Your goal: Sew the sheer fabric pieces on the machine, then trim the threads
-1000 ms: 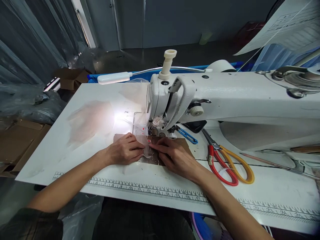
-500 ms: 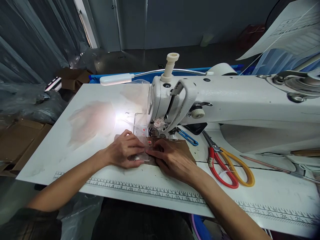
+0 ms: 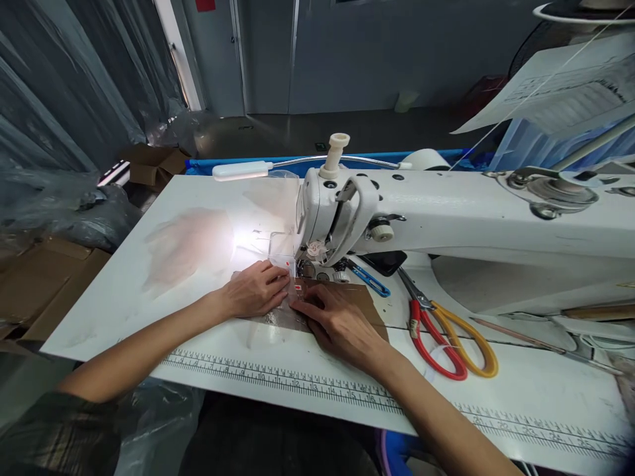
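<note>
My left hand (image 3: pixel 255 289) lies flat on a thin translucent piece of fabric (image 3: pixel 278 318), fingertips close to the needle area of the white sewing machine (image 3: pixel 446 211). My right hand (image 3: pixel 340 320) presses the same piece down over a brown patch (image 3: pixel 364 299) on the machine bed, index finger pointing toward a small red-marked label (image 3: pixel 297 287). Both hands rest side by side just in front of the presser foot (image 3: pixel 308 268), which is partly hidden by the machine head.
Red and yellow scissors (image 3: pixel 449 337) lie right of my right hand, blue thread snips (image 3: pixel 367 279) behind them. A gooseneck lamp (image 3: pixel 243 170) lights the white table (image 3: pixel 149 284), whose front edge carries a printed ruler (image 3: pixel 278 380). Cardboard boxes (image 3: pixel 153 165) and plastic sheeting fill the left.
Both hands have slid the fabric a little farther toward the needle. The view has tilted up slightly.
</note>
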The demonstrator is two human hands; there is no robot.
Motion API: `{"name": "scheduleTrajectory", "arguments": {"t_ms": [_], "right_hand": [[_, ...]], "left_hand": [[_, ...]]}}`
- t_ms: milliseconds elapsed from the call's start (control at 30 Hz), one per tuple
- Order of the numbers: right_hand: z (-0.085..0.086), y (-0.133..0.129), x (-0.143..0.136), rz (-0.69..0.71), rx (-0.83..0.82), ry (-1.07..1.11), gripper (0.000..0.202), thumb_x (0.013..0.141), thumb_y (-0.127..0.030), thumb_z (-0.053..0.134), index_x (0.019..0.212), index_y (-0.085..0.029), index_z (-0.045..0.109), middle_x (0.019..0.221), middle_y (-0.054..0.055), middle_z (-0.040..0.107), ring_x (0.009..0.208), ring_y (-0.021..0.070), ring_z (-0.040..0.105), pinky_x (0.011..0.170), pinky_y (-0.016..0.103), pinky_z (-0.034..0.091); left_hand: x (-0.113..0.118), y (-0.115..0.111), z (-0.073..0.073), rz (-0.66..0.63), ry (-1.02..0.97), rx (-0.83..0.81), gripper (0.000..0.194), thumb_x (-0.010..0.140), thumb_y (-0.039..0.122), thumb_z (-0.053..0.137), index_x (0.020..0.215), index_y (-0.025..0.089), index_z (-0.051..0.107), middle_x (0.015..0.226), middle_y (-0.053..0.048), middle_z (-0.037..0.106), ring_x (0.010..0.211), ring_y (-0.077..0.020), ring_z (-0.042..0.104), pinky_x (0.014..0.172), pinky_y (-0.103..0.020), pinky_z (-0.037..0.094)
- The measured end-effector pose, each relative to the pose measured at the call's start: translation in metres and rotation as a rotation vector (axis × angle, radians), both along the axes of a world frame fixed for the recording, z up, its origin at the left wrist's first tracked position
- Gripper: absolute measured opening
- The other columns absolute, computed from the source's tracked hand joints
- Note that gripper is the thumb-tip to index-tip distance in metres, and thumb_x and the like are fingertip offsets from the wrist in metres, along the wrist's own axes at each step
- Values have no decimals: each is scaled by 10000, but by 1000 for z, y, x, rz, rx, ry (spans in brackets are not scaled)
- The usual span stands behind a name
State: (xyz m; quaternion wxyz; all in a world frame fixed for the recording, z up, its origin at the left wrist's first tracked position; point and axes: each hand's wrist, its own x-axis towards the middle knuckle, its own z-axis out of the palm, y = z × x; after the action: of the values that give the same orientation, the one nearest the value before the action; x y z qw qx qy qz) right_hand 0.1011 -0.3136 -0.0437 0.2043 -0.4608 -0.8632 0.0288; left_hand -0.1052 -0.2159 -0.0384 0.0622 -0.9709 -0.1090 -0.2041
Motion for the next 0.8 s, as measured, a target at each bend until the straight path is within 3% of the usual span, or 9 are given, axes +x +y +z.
{"name": "scheduleTrajectory", "arguments": {"t_ms": [333,533,800], "right_hand": [[-8,0,3,12,49,60,367,834,-97,471,1131,-214,654,1006,115,587,938,225,573,805,409,526],[-8,0,4,-7,22,54,371,843,-111,468,1153,-221,638,1031,112,593,944,220,579,806,405,531],[-5,0,3,-10,2,32,366,847,-108,467,1154,-212,636,1025,111,589,958,228,572,812,411,528]], "left_hand": [[-2,-1,-2,66,57,-49,354,988,327,343,1138,107,575,1220,-144,583,903,-223,546,747,-401,484],[-3,-5,3,114,138,-58,414,981,384,329,1170,97,560,1160,-141,575,826,-222,487,728,-406,454],[-5,-5,-1,110,117,-125,401,992,368,320,1231,121,527,1261,-118,569,955,-236,520,809,-404,413]]}}
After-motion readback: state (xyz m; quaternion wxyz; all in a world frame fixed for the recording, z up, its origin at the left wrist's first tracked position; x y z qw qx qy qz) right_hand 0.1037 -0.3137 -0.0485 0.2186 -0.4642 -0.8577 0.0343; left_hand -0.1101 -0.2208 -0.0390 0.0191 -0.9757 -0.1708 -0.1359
